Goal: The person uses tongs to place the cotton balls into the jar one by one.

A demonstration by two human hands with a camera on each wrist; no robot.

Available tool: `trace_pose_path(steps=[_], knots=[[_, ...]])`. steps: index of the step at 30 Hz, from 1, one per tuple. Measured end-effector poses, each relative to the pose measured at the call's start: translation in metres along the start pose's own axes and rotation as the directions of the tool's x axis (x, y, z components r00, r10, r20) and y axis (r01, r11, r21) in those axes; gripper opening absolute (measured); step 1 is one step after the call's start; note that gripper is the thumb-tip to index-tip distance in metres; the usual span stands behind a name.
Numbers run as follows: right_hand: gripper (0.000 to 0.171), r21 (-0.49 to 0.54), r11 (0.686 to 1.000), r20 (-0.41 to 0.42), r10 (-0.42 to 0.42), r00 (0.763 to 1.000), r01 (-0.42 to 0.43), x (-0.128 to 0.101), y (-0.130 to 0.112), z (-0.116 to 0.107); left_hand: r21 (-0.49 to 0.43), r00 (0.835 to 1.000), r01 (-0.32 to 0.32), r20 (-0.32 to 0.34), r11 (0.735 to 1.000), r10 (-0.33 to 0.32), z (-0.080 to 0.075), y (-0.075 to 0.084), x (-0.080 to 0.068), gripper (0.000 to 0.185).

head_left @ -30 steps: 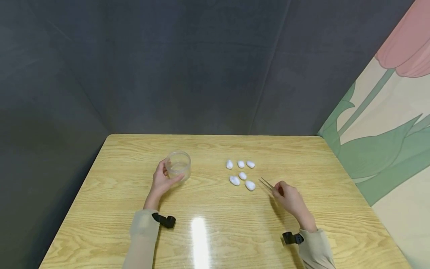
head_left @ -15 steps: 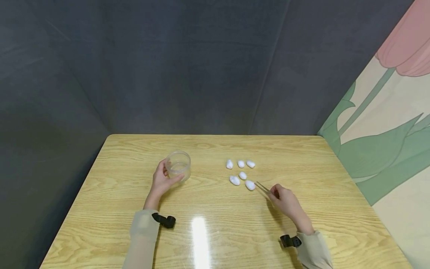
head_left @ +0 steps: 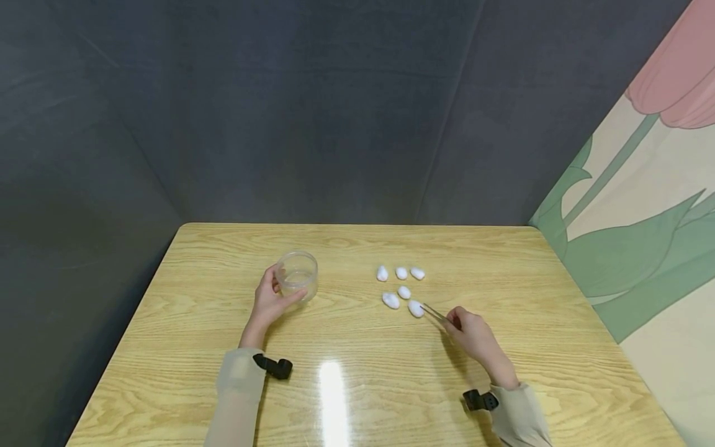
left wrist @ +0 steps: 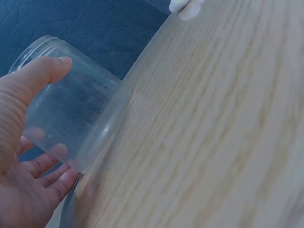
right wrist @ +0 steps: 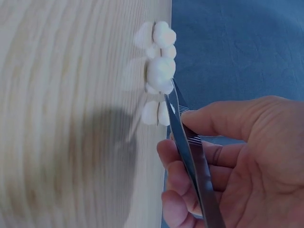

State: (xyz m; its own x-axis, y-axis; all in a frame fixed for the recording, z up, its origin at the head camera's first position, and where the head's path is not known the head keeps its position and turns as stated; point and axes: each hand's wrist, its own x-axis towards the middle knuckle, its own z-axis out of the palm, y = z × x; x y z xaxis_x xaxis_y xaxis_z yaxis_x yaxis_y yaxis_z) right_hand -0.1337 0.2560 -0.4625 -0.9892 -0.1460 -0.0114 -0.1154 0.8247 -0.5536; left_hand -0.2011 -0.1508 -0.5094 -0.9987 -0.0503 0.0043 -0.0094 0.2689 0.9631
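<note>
My left hand (head_left: 272, 304) grips a clear, round plastic jar (head_left: 298, 279) that stands on the table; in the left wrist view its thumb lies along the jar wall (left wrist: 80, 109) and the fingers curl around the far side. Metal tweezers (right wrist: 190, 152) are pinched between the thumb and fingers of my right hand (head_left: 475, 338). The tweezer tips reach the right side of the nearest cotton ball (head_left: 416, 308). Several other white cotton balls lie close by, among them one to the left (head_left: 390, 300) and one just behind (head_left: 404, 292).
A back row of cotton balls includes one at its left end (head_left: 382, 273) and one at its right end (head_left: 417, 273). The wooden table (head_left: 346, 335) ends at a dark cloth backdrop (head_left: 313, 124). A flower-patterned panel (head_left: 642, 236) borders the right side.
My right hand has moved left and slightly toward me, bringing the tweezer tips from beside the nearest cotton ball onto its edge. The left hand and jar stay where they were.
</note>
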Motion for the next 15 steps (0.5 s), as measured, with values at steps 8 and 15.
trace_pose_path(steps=[8, 15], knots=[[0.006, -0.006, 1.000, 0.030, 0.007, 1.000, -0.007, -0.0006, -0.0051, -0.0003, 0.006, 1.000, -0.009, -0.003, 1.000, 0.009, 0.0003, -0.0006, -0.0002, 0.089], [0.006, -0.024, 1.000, 0.021, -0.011, 1.000, 0.011, -0.0001, -0.0069, 0.0019, 0.012, 1.000, -0.018, -0.007, 1.000, 0.018, 0.0002, -0.0008, -0.0003, 0.088]])
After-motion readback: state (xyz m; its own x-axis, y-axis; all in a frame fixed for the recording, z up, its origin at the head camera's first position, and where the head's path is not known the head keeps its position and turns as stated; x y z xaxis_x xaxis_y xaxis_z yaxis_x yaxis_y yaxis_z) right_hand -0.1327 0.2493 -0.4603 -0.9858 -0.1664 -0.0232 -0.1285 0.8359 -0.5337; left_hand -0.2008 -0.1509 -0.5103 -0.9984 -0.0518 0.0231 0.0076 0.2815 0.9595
